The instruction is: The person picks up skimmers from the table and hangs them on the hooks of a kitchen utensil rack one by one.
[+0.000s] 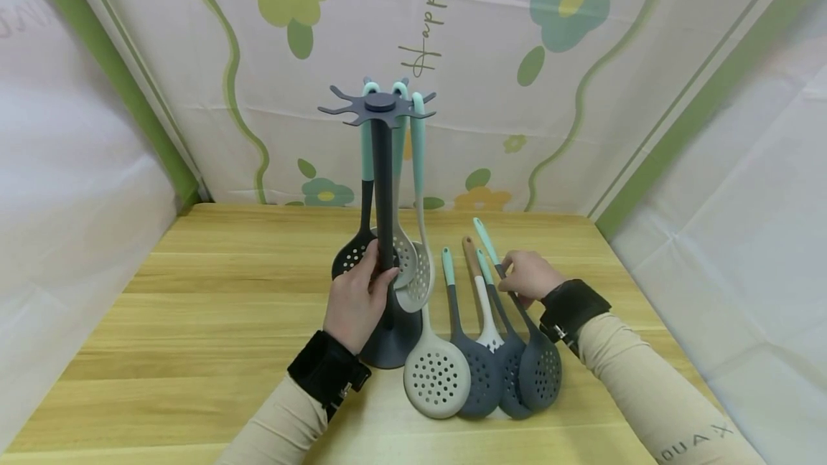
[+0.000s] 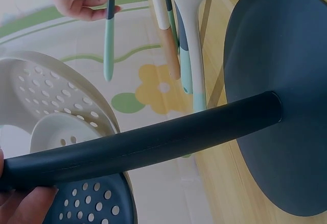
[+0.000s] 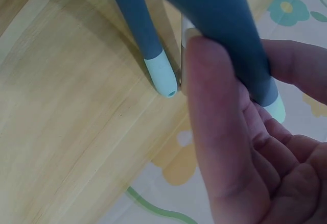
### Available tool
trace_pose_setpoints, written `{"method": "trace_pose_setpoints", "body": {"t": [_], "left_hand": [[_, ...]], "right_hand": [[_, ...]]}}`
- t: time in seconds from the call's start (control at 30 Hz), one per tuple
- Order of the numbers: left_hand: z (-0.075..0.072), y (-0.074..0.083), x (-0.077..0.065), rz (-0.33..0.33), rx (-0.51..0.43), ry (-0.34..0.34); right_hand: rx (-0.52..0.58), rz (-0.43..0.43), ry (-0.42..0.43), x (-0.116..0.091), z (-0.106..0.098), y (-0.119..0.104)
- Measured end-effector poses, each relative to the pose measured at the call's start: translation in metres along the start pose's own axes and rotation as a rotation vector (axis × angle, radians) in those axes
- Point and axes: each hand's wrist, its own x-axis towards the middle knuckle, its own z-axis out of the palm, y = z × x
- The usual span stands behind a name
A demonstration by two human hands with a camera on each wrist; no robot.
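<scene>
A dark utensil stand, with its upright pole (image 1: pixel 384 185) and round base (image 2: pixel 278 50), is gripped low on the pole by my left hand (image 1: pixel 357 301). Several skimmers hang from its hooked top (image 1: pixel 377 102), including a dark one (image 1: pixel 349 253) and a pale one (image 1: pixel 423 284). Over to the right, my right hand (image 1: pixel 531 275) pinches the shaft of a dark skimmer (image 1: pixel 543 373) with a mint handle end. In the right wrist view, thumb and fingers (image 3: pixel 217 127) close around that shaft (image 3: pixel 219 25). Its perforated head hangs low, beside another dark skimmer (image 1: pixel 512 382).
A beige skimmer (image 1: pixel 437 380), a dark skimmer (image 1: pixel 477 379) and a white utensil with a brown handle (image 1: pixel 483 307) lie overlapping between stand and right hand. Wooden tabletop (image 1: pixel 213 321) surrounds them. A floral-printed cloth (image 1: pixel 481 128) stands behind, with white sheets at both sides.
</scene>
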Motion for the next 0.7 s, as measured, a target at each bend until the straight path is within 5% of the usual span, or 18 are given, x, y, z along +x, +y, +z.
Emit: {"method": "trace_pose_setpoints", "body": {"t": [0.7], "left_hand": [[-0.0001,-0.0005,-0.0012,0.013,0.009,-0.001]], "right_hand": [[-0.005,-0.013,-0.001,-0.0088,-0.0022,-0.0089]]}}
